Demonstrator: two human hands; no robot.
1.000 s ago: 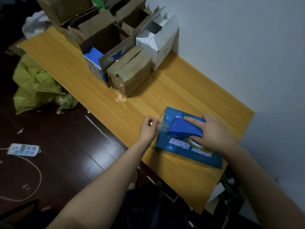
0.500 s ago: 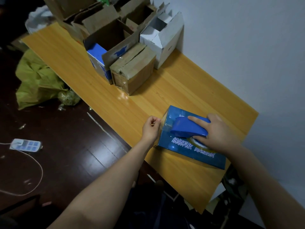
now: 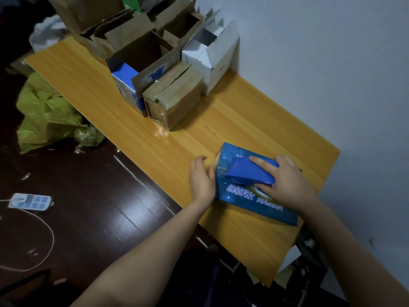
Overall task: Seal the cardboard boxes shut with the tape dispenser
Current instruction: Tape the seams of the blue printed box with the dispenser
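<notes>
A flat blue box (image 3: 247,202) with white lettering lies near the front right of the wooden table (image 3: 155,147). On top of it rests a blue tape dispenser (image 3: 247,173), gripped by my right hand (image 3: 285,180), forefinger stretched along its top. My left hand (image 3: 201,180) lies flat against the box's left end, fingers spread, pressing there. A shiny strip of clear tape runs over that end of the box.
At the back stand a taped brown box (image 3: 174,100), an open blue-and-white box (image 3: 130,85), an open white box (image 3: 210,56) and several open brown boxes (image 3: 132,38). A yellow-green bag (image 3: 46,114) and a power strip (image 3: 31,201) lie on the dark floor at left.
My left hand let go of the pinched tape end and flattened against the box's left end. The dispenser and right hand stayed on top of the box.
</notes>
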